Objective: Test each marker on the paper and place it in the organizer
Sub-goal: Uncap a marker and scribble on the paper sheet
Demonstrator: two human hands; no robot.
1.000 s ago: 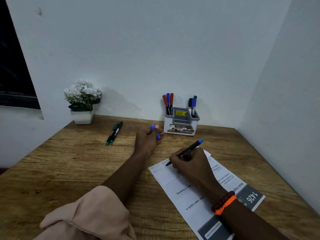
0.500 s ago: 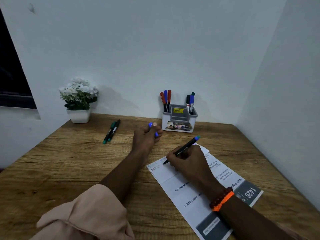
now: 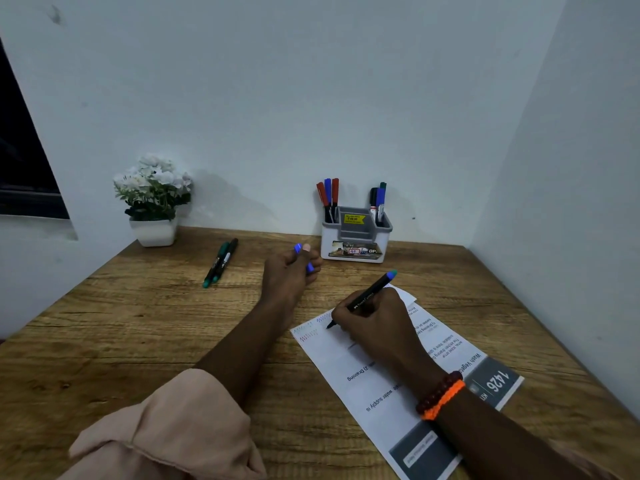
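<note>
A white printed paper sheet with grey bands (image 3: 349, 375) is laid diagonally on the wood-grain table (image 3: 104, 341), nearest the camera. The right hand (image 3: 377, 323), bead and orange cord bracelets at the wrist, is clamped in a writing grip on a black marker with a blue end (image 3: 369, 296); its tip is pressed to the sheet's far left corner, beside small blue, red and green zigzag scribbles (image 3: 308, 334). The left hand (image 3: 291, 271) is rested on the table just past the sheet, fingers curled shut around a small blue marker cap (image 3: 309, 268). Further left, two black markers with green ends (image 3: 221, 263) are lying side by side on the table. Against the wall, a white-and-grey plastic organizer (image 3: 356, 237) is seen, with red and blue markers in its left compartment, black, blue and green ones in its right. A white potted flower plant (image 3: 154, 199) is set in the far left corner.
</note>
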